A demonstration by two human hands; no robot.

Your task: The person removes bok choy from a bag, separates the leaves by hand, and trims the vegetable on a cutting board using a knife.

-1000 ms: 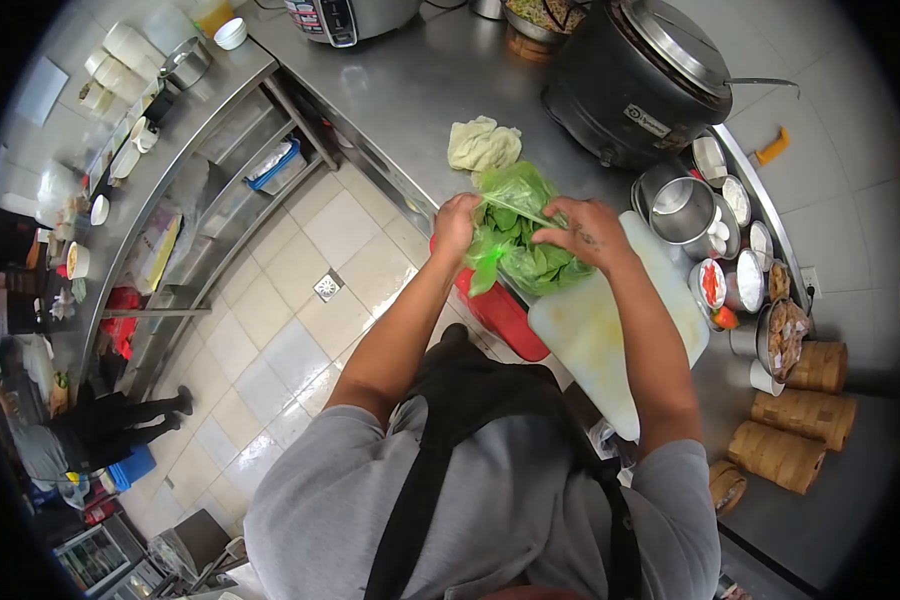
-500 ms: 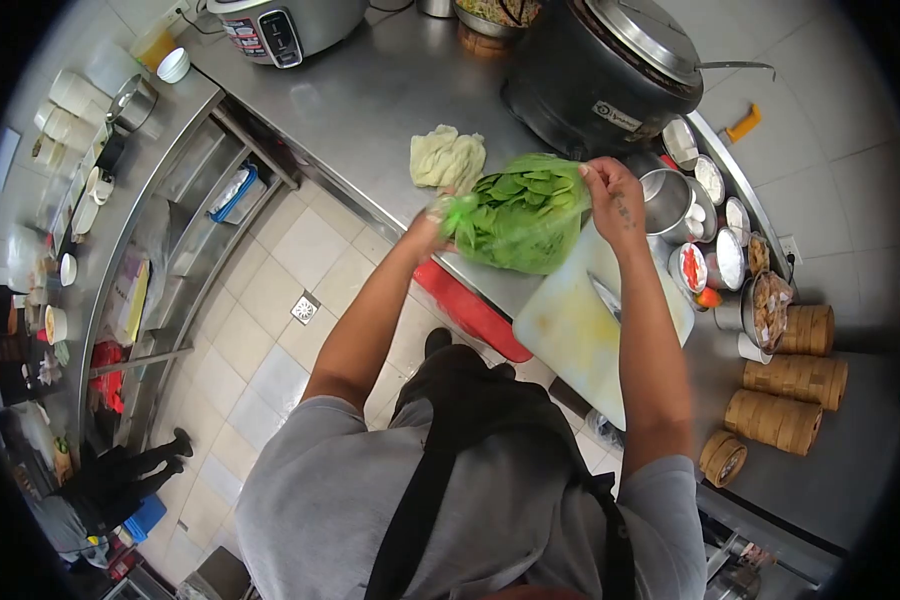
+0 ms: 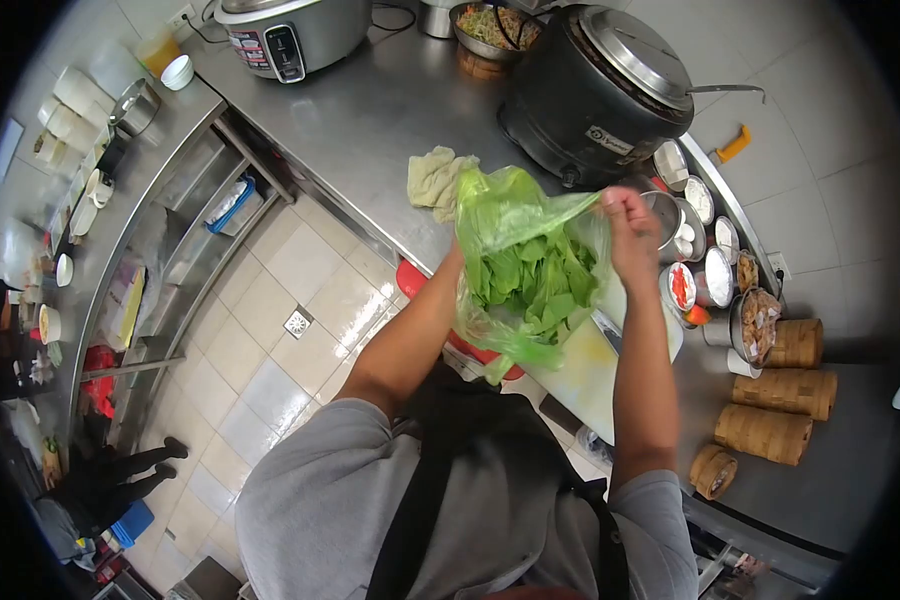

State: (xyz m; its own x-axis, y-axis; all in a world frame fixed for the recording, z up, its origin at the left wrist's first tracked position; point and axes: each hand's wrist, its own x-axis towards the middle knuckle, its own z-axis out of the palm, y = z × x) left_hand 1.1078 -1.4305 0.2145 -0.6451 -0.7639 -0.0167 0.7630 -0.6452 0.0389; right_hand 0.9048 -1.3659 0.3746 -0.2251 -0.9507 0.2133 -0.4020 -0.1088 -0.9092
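A thin, light-green plastic bag point(image 3: 490, 205) hangs spread between my hands, its mouth turned toward me. Inside lie loose leafy greens point(image 3: 538, 280). My right hand point(image 3: 627, 225) pinches the bag's upper right edge between closed fingers. The left forearm point(image 3: 410, 325) reaches up to the bag's left side; the fingers of that hand are hidden behind the plastic. Below and right of the bag lies a white cutting board point(image 3: 582, 378), partly covered by my right forearm. A knife blade point(image 3: 607, 330) rests on it. Just left of the bag sits a crumpled pale cloth point(image 3: 433, 185).
A black soup warmer point(image 3: 580, 110) with a steel lid stands behind the bag. Several small containers point(image 3: 717, 275) and bamboo steamers point(image 3: 765, 432) line the right side. A rice cooker point(image 3: 295, 40) is at the back left. Another person point(image 3: 100, 490) stands at lower left.
The bag has turned from lying sideways with its knotted end at left to hanging with its mouth facing me. My right hand has moved slightly down, and the left hand has gone behind the bag.
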